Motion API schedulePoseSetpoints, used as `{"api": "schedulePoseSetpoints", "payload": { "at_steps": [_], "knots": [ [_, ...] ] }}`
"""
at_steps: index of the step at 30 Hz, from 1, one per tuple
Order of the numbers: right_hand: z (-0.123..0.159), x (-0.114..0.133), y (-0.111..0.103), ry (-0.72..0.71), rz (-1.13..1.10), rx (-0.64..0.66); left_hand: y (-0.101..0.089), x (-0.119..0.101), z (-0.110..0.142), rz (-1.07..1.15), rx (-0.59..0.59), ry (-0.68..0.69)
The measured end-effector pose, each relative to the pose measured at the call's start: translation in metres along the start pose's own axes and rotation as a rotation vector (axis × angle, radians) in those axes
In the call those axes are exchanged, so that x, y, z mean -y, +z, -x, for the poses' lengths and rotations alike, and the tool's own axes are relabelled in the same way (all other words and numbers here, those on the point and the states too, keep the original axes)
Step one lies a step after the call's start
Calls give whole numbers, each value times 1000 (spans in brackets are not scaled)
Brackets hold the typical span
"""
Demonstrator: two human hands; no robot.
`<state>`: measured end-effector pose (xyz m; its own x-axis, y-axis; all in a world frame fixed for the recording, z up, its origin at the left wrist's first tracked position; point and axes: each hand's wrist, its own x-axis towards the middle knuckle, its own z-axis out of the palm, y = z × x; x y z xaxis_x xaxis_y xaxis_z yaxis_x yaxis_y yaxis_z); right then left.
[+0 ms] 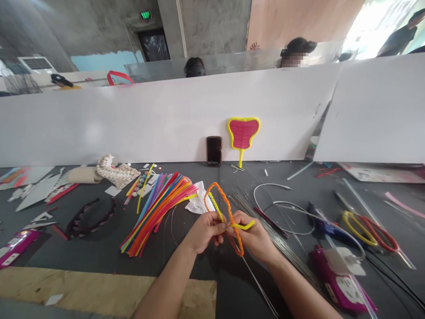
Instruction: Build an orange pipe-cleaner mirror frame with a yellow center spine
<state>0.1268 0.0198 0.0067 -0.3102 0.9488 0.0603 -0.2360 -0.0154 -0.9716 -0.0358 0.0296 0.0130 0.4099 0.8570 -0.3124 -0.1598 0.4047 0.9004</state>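
Observation:
My left hand (210, 229) pinches an orange twisted pipe-cleaner loop (226, 198) near its middle, where a yellow pipe cleaner (245, 226) crosses it. Fingers of my right hand (253, 235) are closed on that yellow strand, its loose end sticking out to the right. Part of the yellow strand runs up inside the loop from my left fingers. Thin metal wires (258, 283) stretch from the loop's lower end toward the front edge. Left of my hands lies a bundle of coloured pipe cleaners (156, 212). My fingers hide the exact crossing point.
A yellow-edged red fan shape (245, 134) and a phone (214, 151) lean against the white board (149, 119). Loose wires (265, 217), scissors (368, 228) and a purple power strip (341, 283) lie right. A dark braided headband (91, 221) lies left. People are behind the board.

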Motion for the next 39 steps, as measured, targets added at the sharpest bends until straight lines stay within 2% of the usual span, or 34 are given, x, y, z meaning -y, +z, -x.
{"api": "schedulePoseSetpoints", "payload": {
  "at_steps": [4,9,15,17,22,26,30,35,37,39],
  "knots": [
    [-1,0,4,75,-72,-84,4,0,1,-24,-79,97],
    [-1,-6,5,176,-58,-139,9,-2,1,-99,-128,110],
    [-1,-1,1,50,-145,-17,10,-4,1,-110,-106,81],
    [-1,0,0,36,-133,-19,10,-5,2,-115,-104,84],
    [-2,-7,5,159,-196,-153,12,-7,5,-154,-145,140],
    [-3,-14,9,233,-232,-188,13,-5,5,-196,-122,167],
    [-3,-9,3,129,-196,-128,11,-5,3,-202,-126,156],
    [-5,-1,-8,-31,-19,-67,8,-6,2,-160,-158,149],
    [-5,-3,-7,2,-13,-76,8,-6,3,-150,-158,157],
    [-4,-8,-4,110,-67,-101,9,-5,4,-171,-141,170]
  ]
}}
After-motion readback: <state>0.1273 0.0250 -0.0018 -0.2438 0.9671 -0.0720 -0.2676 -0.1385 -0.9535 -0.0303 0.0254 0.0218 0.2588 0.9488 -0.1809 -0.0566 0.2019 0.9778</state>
